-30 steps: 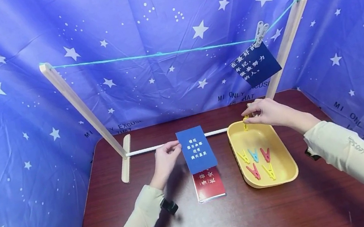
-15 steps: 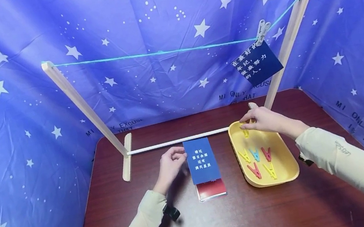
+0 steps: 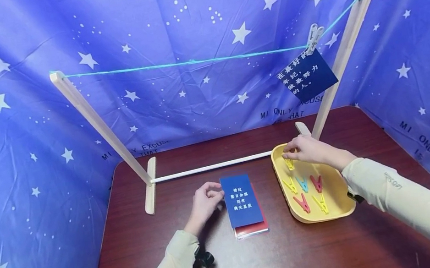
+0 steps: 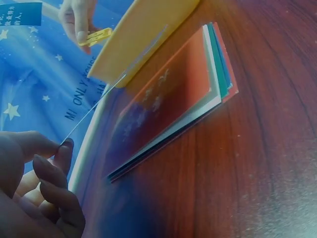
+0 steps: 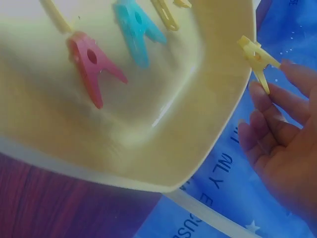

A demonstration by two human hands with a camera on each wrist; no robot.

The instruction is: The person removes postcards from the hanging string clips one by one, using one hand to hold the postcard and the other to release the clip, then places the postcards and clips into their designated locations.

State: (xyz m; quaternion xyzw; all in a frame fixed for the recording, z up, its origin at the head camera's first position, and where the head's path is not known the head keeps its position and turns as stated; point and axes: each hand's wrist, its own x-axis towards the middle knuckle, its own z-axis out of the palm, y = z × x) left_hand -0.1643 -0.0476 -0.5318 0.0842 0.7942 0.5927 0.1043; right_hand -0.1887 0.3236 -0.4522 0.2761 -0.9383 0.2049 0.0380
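Note:
My left hand (image 3: 205, 202) pinches the left edge of a blue card (image 3: 244, 215) with white writing. The card is held above a stack of cards (image 4: 168, 94) topped by a red one; in the left wrist view the held card shows edge-on, apart from the stack. Over the back of a yellow tray (image 3: 345, 211), my right hand (image 3: 312, 151) pinches a yellow clothespin (image 5: 256, 57) by its two legs, between thumb and fingers. Red, blue and yellow clothespins, among them a red one (image 5: 91, 64), lie inside the tray.
Behind, a wooden frame (image 3: 96, 124) carries a teal string (image 3: 187, 62) between two posts. A dark blue card (image 3: 306, 77) hangs tilted near the right post from a white clothespin (image 3: 314, 39). A white rod (image 3: 211, 167) joins the frame's feet. Starry blue cloth (image 3: 177, 107) surrounds the table.
My left hand has brought the blue card down and nearer, so it covers more of the red one. My right hand has moved slightly down and left with the yellow clothespin.

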